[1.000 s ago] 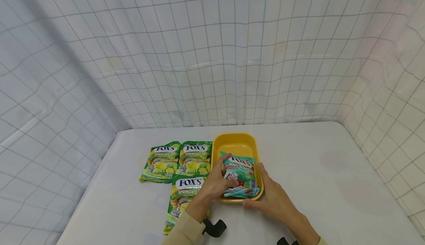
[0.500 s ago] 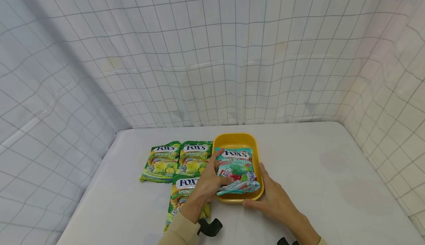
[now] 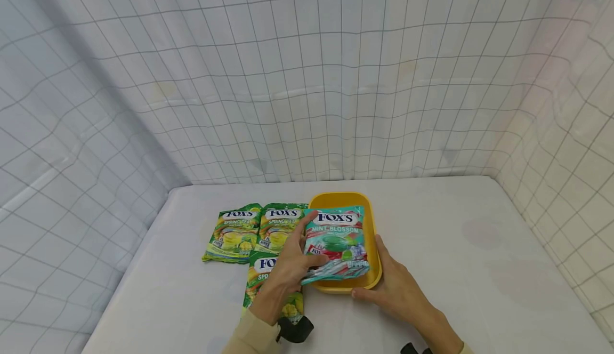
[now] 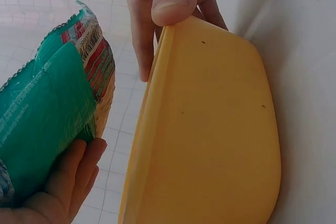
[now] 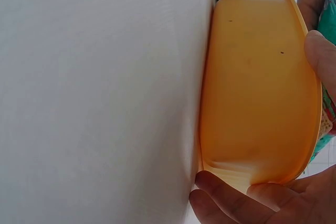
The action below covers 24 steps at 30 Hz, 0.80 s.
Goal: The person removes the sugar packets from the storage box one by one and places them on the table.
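In the head view my left hand [image 3: 288,262] grips a teal FOX'S Mint Blossom candy bag [image 3: 336,242], its thumb across the front. The left wrist view has that candy bag [image 4: 50,114] raised beside the rim of a yellow plastic tub [image 4: 215,119], apart from it. My right hand [image 3: 395,282] holds the tub [image 3: 373,236] at its near right corner. In the right wrist view the thumb lies at the rim and the fingers [image 5: 231,198] curl along the side wall of the tub [image 5: 257,87]. The bag covers most of the tub's inside.
Several green FOX'S Spring Tea candy bags lie left of the tub: one at far left [image 3: 233,236], one against the tub [image 3: 278,228], one nearer [image 3: 261,279], partly under my left forearm. White gridded cloth [image 3: 307,77] walls the table [image 3: 455,247] at the back and sides.
My left hand has lifted the Mint Blossom candy bag up and to the left, from inside the tub to over its left rim. My right hand and the tub have stayed in place.
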Motion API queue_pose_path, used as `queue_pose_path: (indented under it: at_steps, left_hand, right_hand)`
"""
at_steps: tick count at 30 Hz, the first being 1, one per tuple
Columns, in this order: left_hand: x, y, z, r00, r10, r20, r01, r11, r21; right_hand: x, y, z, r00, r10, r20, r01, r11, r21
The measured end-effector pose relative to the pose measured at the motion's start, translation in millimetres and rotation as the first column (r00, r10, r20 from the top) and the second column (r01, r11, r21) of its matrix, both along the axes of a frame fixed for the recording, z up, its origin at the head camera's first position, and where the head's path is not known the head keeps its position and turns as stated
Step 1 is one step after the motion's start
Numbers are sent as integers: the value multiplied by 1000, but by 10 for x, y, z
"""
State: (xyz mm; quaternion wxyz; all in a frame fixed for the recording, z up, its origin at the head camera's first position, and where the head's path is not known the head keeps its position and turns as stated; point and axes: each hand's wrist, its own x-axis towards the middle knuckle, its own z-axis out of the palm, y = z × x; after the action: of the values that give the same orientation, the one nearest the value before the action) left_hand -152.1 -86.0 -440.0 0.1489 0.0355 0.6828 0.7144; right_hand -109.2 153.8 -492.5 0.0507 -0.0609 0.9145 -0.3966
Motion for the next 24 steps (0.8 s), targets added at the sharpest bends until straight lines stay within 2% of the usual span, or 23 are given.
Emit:
queue_pose_path:
  at_steps: [5, 10, 17, 24]
  left_hand:
    - [13, -70, 27, 1000, 2, -7, -2, 1000, 5]
    - [19, -152, 25, 1000, -8, -5, 8, 999, 53]
    - [35, -272, 47, 1000, 9, 5, -10, 998, 66]
    - [17, -400, 97, 1000, 6, -2, -6, 996, 90]
  right_hand:
    - [5, -7, 6, 1000, -4, 3, 4, 1000, 2]
    - [1, -11, 12, 1000, -6, 2, 6, 1000, 4]
    - [-6, -13, 14, 1000, -9, 9, 8, 1000, 13]
    - [-7, -13, 16, 1000, -15, 10, 14, 1000, 22]
